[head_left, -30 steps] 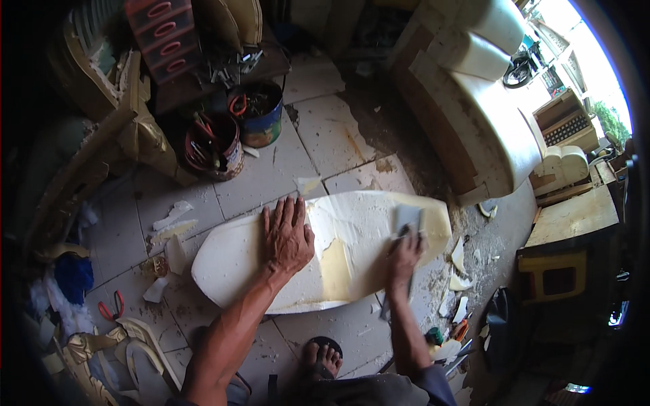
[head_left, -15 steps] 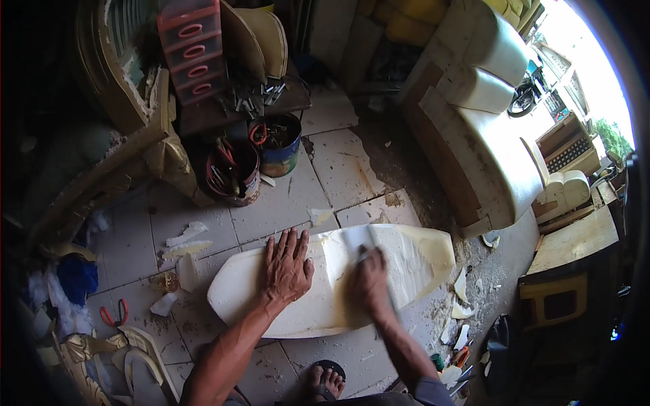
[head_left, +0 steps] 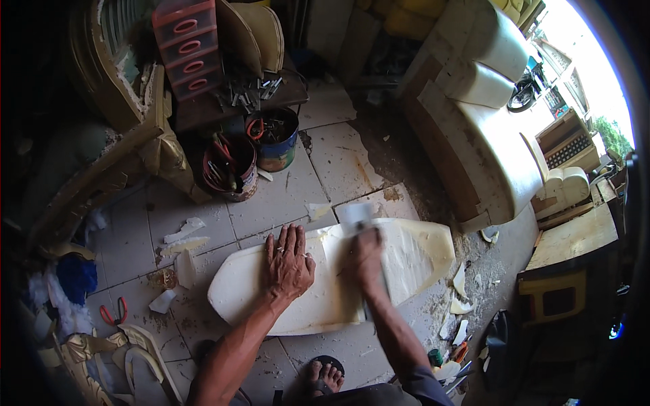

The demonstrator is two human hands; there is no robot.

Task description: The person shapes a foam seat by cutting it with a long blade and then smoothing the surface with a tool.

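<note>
A long off-white foam block (head_left: 338, 284) with cut, angled ends lies crosswise before me. Its right half shows shallow shaved facets. My left hand (head_left: 290, 264) rests flat on the block left of its middle, fingers stretched forward. Closed around a flat pale-grey tool (head_left: 356, 212) is my right hand (head_left: 367, 254), over the block's middle. The tool's pale end sticks out past the far edge of the foam, and a thin dark line runs back beside my wrist. Motion blur hides the tool's exact kind.
Foam scraps (head_left: 460, 291) litter the tiled floor (head_left: 271, 203). Two tool-filled buckets, one red (head_left: 230, 176) and one blue (head_left: 279, 152), stand ahead. A pale sofa frame (head_left: 487, 155) is at far right, red-handled scissors (head_left: 114, 311) at left, and my sandalled foot (head_left: 326, 376) below.
My right hand and the tool have moved slightly away from me and left, so the tool's pale end now passes the far edge. My left hand stays on the foam.
</note>
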